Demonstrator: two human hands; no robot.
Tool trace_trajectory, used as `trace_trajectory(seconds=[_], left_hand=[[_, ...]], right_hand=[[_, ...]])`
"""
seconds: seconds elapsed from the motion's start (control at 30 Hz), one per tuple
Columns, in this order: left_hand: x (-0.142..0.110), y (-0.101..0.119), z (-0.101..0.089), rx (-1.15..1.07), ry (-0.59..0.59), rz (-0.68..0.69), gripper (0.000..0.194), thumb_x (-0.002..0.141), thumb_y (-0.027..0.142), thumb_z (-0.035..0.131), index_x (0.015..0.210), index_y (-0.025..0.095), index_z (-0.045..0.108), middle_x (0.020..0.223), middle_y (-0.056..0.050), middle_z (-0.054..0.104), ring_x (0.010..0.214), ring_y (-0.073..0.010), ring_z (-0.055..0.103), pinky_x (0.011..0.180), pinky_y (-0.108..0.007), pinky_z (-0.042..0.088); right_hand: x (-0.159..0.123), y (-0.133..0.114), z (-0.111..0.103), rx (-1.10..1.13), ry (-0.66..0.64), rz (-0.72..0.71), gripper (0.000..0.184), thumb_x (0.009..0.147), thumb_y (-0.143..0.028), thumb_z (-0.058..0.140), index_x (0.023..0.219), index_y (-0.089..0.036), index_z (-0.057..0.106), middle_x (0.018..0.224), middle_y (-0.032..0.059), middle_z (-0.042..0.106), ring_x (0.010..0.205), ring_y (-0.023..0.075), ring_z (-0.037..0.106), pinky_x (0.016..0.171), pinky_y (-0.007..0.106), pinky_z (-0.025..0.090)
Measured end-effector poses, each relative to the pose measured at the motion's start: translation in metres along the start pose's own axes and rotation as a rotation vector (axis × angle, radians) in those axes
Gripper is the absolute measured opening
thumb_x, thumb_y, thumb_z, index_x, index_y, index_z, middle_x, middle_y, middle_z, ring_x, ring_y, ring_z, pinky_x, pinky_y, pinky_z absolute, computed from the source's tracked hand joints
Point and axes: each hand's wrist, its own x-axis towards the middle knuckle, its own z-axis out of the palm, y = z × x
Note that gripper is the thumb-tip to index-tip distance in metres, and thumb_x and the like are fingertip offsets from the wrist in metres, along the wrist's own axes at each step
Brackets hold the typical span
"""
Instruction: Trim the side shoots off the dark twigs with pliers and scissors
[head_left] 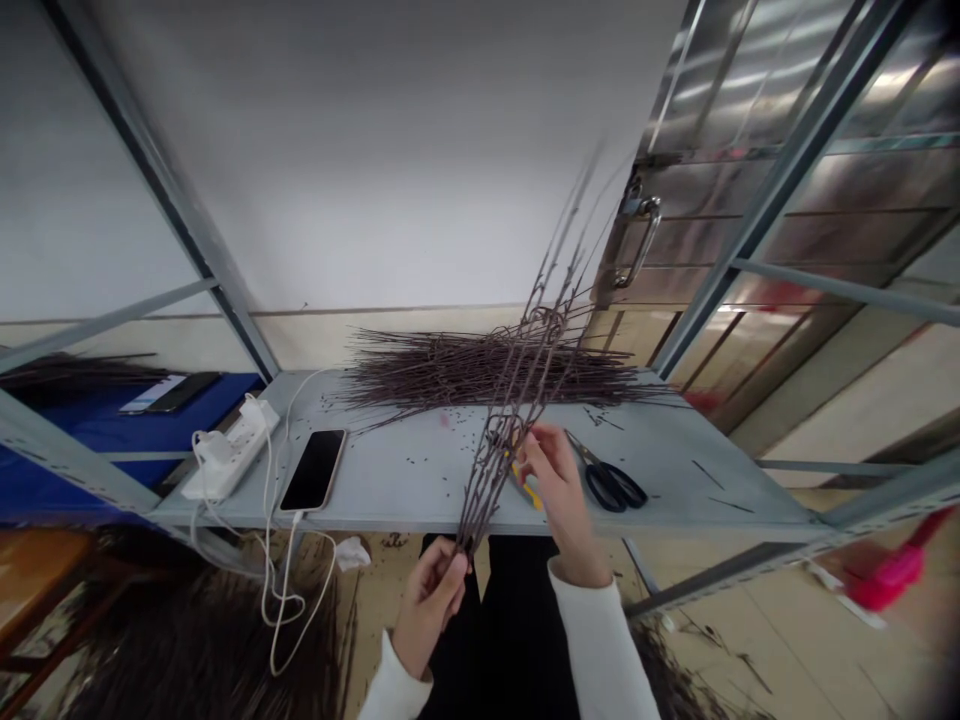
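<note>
A loose bunch of thin dark twigs point(517, 375) leans up and to the right in front of me. Its lower ends are gripped by my left hand point(433, 597), closed just below the shelf's front edge. Higher on the bunch, my right hand point(556, 485) has its fingers curled and pinched against the twigs at their right side; the exact twig between the fingertips is hard to make out. Black-handled scissors point(615, 487) lie on the shelf right of that hand. A yellow-handled tool point(534, 497) is partly hidden behind the twigs.
A large pile of twigs point(420, 370) lies along the back of the grey metal shelf point(405, 490). To the left are a phone point(315, 470) on a white cable and a power strip point(236, 450). Rack posts point(810, 140) stand at both sides. More twigs point(210, 640) cover the floor.
</note>
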Motion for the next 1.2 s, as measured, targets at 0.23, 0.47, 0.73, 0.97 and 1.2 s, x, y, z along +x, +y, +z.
trace_trajectory(seconds=[0.23,0.47,0.73,0.97,1.2], left_hand=[[-0.008,-0.003,-0.003,0.178,0.067,0.088,0.045,0.080,0.061,0.053,0.071,0.018,0.052,0.047,0.009,0.032,0.044,-0.0069,0.029,0.045,-0.020,0.026],[-0.015,-0.013,-0.003,0.207,0.120,0.099,0.040,0.083,0.056,0.052,0.075,0.017,0.054,0.051,0.009,0.034,0.047,-0.0081,0.033,0.049,-0.021,0.031],[-0.022,-0.011,-0.002,0.257,0.135,0.089,0.043,0.084,0.059,0.048,0.075,0.017,0.056,0.051,0.007,0.038,0.048,-0.0089,0.038,0.051,-0.021,0.033],[-0.028,0.005,0.007,0.087,0.216,-0.078,0.059,0.079,0.070,0.043,0.082,0.014,0.064,0.051,0.002,0.050,0.039,-0.0070,0.034,0.037,-0.019,0.021],[-0.023,0.037,0.005,-0.173,0.044,-0.122,0.064,0.077,0.070,0.041,0.087,0.012,0.064,0.055,-0.001,0.057,0.032,-0.0035,0.028,0.031,-0.018,0.014]], right_hand=[[-0.010,-0.009,0.005,-0.397,0.188,-0.448,0.026,0.091,-0.033,0.045,0.116,-0.025,0.042,0.114,0.0091,0.041,0.088,0.0165,0.050,0.074,0.032,0.048],[-0.009,-0.015,0.002,-0.698,0.126,-0.514,0.022,0.090,-0.034,0.046,0.105,-0.021,0.055,0.107,0.0114,0.045,0.095,0.0224,0.048,0.079,0.040,0.047],[-0.002,-0.001,0.002,-0.889,0.130,-0.610,0.014,0.088,-0.027,0.047,0.094,-0.021,0.059,0.104,0.0125,0.048,0.098,0.0267,0.048,0.080,0.045,0.046],[0.001,-0.004,-0.004,-0.804,0.046,-0.604,0.016,0.091,-0.026,0.043,0.094,-0.022,0.059,0.102,0.0108,0.050,0.098,0.0240,0.053,0.082,0.041,0.048],[0.026,-0.025,-0.003,-0.671,-0.034,-0.591,0.018,0.090,-0.035,0.048,0.093,-0.023,0.061,0.098,0.0078,0.052,0.090,0.0200,0.056,0.074,0.035,0.052]])
